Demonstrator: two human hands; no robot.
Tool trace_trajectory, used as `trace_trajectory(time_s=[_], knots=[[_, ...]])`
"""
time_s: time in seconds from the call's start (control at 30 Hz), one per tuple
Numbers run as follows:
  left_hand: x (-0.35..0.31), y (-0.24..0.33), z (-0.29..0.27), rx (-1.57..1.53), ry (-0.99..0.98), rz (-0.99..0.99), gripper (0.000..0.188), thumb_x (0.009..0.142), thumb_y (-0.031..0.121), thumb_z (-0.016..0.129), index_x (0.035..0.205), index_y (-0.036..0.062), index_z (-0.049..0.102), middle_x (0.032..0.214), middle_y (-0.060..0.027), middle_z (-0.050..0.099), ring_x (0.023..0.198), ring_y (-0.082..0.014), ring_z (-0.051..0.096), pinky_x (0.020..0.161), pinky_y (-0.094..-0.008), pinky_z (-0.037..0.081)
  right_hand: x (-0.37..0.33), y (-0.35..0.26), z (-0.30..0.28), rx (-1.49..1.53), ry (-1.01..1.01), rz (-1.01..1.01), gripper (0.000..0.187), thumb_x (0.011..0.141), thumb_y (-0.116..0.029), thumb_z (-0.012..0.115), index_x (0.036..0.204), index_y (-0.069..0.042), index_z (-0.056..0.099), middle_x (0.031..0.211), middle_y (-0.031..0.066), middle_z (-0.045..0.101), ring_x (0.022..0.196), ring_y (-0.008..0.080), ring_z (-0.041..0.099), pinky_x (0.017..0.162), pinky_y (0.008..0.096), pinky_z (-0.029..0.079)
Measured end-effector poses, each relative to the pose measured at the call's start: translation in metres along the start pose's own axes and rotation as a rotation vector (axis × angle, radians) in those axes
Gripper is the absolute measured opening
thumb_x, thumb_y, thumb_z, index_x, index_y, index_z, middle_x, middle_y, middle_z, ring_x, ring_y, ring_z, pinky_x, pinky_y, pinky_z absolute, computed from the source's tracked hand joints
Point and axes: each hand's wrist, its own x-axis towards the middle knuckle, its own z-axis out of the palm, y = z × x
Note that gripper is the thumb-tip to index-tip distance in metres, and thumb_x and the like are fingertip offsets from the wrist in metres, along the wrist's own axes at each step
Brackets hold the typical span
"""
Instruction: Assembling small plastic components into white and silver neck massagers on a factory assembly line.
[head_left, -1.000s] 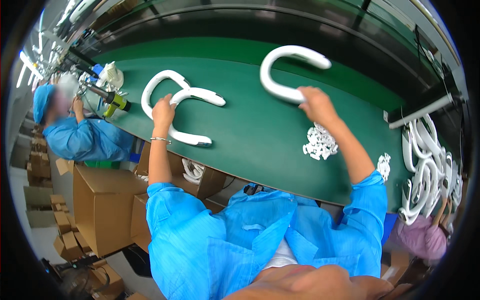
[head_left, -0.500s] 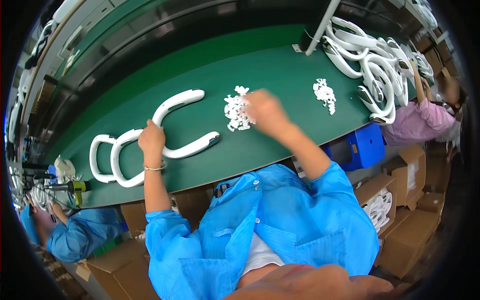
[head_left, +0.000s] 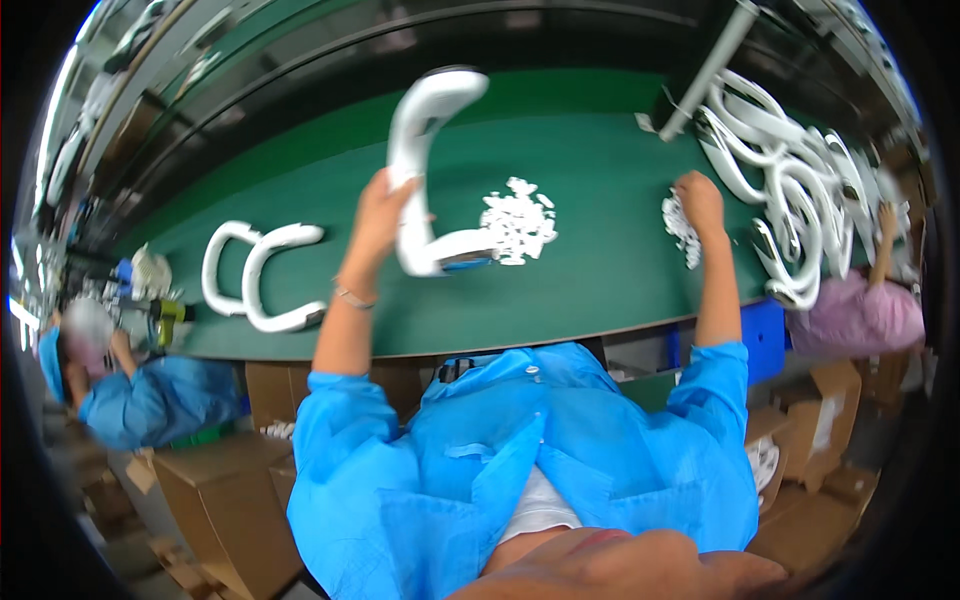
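Two white U-shaped plastic frames [head_left: 255, 275] were laid flat on the green tabletop [head_left: 600, 290] at nine o'clock, seemingly already dealt with. A third white curved plastic frame [head_left: 425, 165] was gripped by the left hand [head_left: 378, 215], fingers closed round its stem, the piece tilted up toward twelve o'clock with its lower end beside a heap of small white plastic clips [head_left: 517, 220]. At three o'clock the right hand [head_left: 697, 195] was set, fingers curled, on a second small clip pile [head_left: 680, 228]; a firm grasp could not be told. A stack of white frames [head_left: 790, 190] remained beyond it, apparently still unprocessed.
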Motion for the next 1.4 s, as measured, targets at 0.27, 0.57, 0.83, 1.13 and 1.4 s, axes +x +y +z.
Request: trace_trajectory(time_s=[0.27,0.57,0.83,1.13,1.4], knots=[[0.011,-0.005,0.113,-0.283,-0.253,-0.010,0.020,0.094,0.013,0.051,0.108,0.0018,0.043,0.080,-0.0083,0.057,0.058,-0.0156,0.061,0.052,-0.0286,0.055,-0.002,-0.076,-0.056,1.005,0.228,0.319,0.014,0.085,-0.009,0.061,0.097,-0.004,0.067,0.083,0.0073,0.067,0.067,0.0123,0.062,0.063,0.0260,0.051],[-0.003,0.016,0.179,-0.414,-0.506,-0.285,0.027,0.092,0.020,0.055,0.108,0.0001,0.047,0.091,-0.0133,0.062,0.063,-0.0207,0.065,0.054,-0.0308,0.057,-0.020,-0.146,-0.080,1.934,-0.039,0.357,0.020,0.086,-0.004,0.060,0.104,0.005,0.062,0.089,0.0092,0.065,0.074,0.0118,0.061,0.066,0.0232,0.052],[0.010,0.006,0.187,-0.546,-0.489,-0.285,0.034,0.089,0.025,0.061,0.102,-0.0051,0.053,0.091,-0.0158,0.064,0.066,-0.0177,0.065,0.056,-0.0263,0.057,-0.026,-0.141,-0.068,2.084,-0.033,0.455,0.013,0.086,-0.003,0.060,0.098,0.003,0.060,0.090,0.0105,0.064,0.075,0.0126,0.063,0.069,0.0232,0.054],[-0.007,0.009,0.189,-0.425,-0.503,-0.249,0.030,0.091,0.024,0.059,0.104,-0.0013,0.051,0.090,-0.0125,0.063,0.067,-0.0183,0.065,0.057,-0.0277,0.057,-0.033,-0.143,-0.076,2.086,-0.065,0.406,0.015,0.086,-0.002,0.059,0.100,0.004,0.060,0.091,0.0108,0.064,0.075,0.0134,0.063,0.070,0.0226,0.054],[-0.021,0.011,0.202,-0.453,-0.487,-0.262,0.021,0.094,0.014,0.049,0.110,0.0004,0.045,0.085,-0.0103,0.058,0.067,-0.0168,0.062,0.059,-0.0303,0.058,-0.042,-0.156,-0.083,1.918,0.021,0.409,0.016,0.086,-0.003,0.059,0.100,0.005,0.062,0.090,0.0106,0.064,0.074,0.0153,0.063,0.070,0.0254,0.052]])
